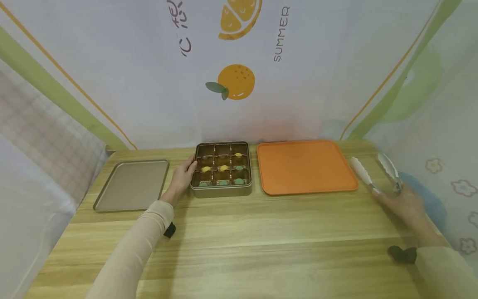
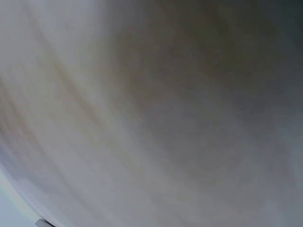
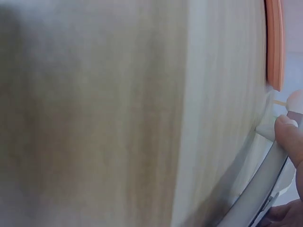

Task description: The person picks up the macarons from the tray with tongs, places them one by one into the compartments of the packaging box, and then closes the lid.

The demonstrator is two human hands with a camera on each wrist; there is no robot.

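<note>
A square brown tin (image 1: 221, 191) stands at the back middle, its insert split into several compartments with small yellow and green pieces in some of them. My left hand (image 1: 182, 177) rests against the tin's left side, fingers along its wall. On the far right, my right hand (image 1: 405, 207) grips a pair of tongs (image 1: 362, 173) whose two pale scalloped tips are spread apart and point away from me. The right wrist view shows the thumb (image 3: 289, 137) lying on a tong arm (image 3: 255, 194). Only blurred table surface fills the left wrist view.
Between the tin and the tongs lies an orange tray (image 1: 306, 168). A flat grey-brown tray (image 1: 132, 187) lies to the left. The wooden table (image 1: 239, 249) meets a printed curtain (image 1: 157, 99) at the back, with more cloth hanging at both sides.
</note>
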